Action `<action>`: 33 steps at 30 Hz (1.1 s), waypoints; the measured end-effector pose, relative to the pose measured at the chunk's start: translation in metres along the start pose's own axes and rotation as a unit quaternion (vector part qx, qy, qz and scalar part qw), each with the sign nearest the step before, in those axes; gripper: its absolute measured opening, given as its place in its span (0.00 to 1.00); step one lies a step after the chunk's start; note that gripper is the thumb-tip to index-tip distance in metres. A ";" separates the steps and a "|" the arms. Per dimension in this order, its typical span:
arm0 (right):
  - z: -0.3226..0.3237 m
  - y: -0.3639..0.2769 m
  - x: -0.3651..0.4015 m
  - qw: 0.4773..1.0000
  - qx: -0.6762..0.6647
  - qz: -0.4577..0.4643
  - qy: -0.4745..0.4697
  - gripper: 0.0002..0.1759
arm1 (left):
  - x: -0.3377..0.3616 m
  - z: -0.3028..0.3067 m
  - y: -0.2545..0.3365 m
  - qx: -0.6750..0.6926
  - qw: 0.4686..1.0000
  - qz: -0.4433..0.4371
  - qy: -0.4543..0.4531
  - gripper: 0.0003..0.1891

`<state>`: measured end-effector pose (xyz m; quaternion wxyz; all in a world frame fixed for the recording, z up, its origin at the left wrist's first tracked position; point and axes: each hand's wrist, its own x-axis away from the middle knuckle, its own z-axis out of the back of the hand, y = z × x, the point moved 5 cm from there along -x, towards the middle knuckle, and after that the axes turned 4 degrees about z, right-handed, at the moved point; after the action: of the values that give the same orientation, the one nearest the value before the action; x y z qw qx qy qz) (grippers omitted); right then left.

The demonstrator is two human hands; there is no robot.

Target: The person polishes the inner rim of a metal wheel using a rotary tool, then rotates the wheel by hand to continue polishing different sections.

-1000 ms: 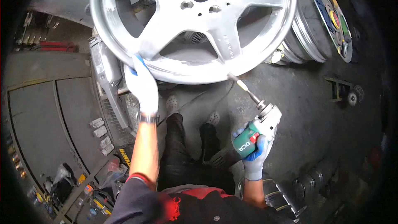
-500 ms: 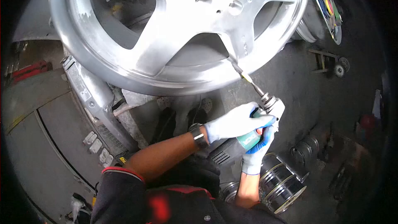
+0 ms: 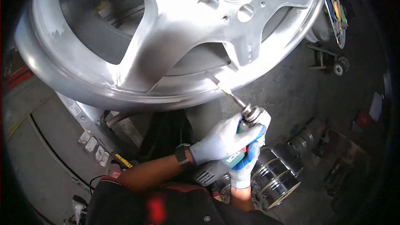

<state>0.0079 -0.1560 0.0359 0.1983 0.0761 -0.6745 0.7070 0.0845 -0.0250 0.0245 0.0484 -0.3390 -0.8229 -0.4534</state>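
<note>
Left hand [image 3: 216, 141] in front, right hand [image 3: 245, 167] behind, both curled tight round the power tool [image 3: 236, 158]; wheel [image 3: 175, 31] just ahead, tip [image 3: 221, 86] at its rim [image 3: 196, 90] (contact's unclear): smoothing, seemingly, calling for steady guiding!

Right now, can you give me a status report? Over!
Left hand and right hand on tool. Tip at wheel, contact too blurred to tell. No obstruction seen.

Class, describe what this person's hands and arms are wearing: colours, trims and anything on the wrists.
The left hand and right hand wear whitish gloves with blue patches. The left arm has a dark wristband and a dark sleeve edged in red.
</note>
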 end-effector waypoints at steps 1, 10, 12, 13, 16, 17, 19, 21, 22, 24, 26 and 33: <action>0.003 -0.001 0.002 1.000 0.022 -0.010 0.000 0.41 | 0.001 0.000 -0.002 -0.019 0.999 0.016 0.022 0.23; 0.002 -0.018 -0.006 0.998 0.028 0.023 0.059 0.36 | -0.025 -0.008 -0.013 -0.087 0.995 0.050 -0.010 0.23; 0.004 -0.011 -0.004 0.998 -0.009 0.023 0.065 0.35 | -0.020 -0.005 -0.005 -0.043 0.998 0.049 -0.018 0.23; 0.003 -0.011 -0.004 0.998 -0.009 0.020 0.064 0.35 | -0.019 -0.005 0.000 -0.026 0.998 0.043 -0.030 0.22; -0.005 -0.020 -0.003 0.995 0.025 0.032 0.096 0.31 | -0.014 -0.002 0.001 0.020 0.998 0.034 -0.043 0.21; -0.009 -0.024 -0.003 0.995 0.049 0.032 0.084 0.31 | -0.012 -0.002 0.001 0.048 0.998 0.030 -0.043 0.21; -0.004 -0.024 -0.004 0.996 0.028 0.012 0.080 0.30 | -0.014 -0.006 0.000 0.022 0.999 0.014 -0.021 0.21; 0.006 -0.019 -0.002 0.998 0.039 0.001 0.051 0.33 | -0.013 -0.004 -0.003 0.001 1.000 0.005 -0.004 0.21; 0.006 -0.016 0.000 0.998 0.050 -0.010 0.022 0.37 | -0.013 -0.004 -0.004 0.001 1.000 0.005 -0.004 0.21; 0.007 -0.009 0.004 0.998 0.009 -0.014 0.067 0.37 | -0.016 -0.004 -0.008 -0.023 1.000 0.011 -0.011 0.20; 0.006 -0.007 0.003 0.993 -0.031 -0.017 0.112 0.37 | -0.020 -0.004 -0.014 -0.038 0.999 0.004 -0.021 0.20; 0.000 -0.030 -0.006 0.990 0.105 0.031 0.085 0.40 | -0.017 -0.005 -0.007 0.028 0.999 -0.016 -0.024 0.21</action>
<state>0.0245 -0.1566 0.0617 0.2240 0.0155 -0.5792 0.7836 0.0921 -0.0407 0.0160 0.0312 -0.3353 -0.8415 -0.4225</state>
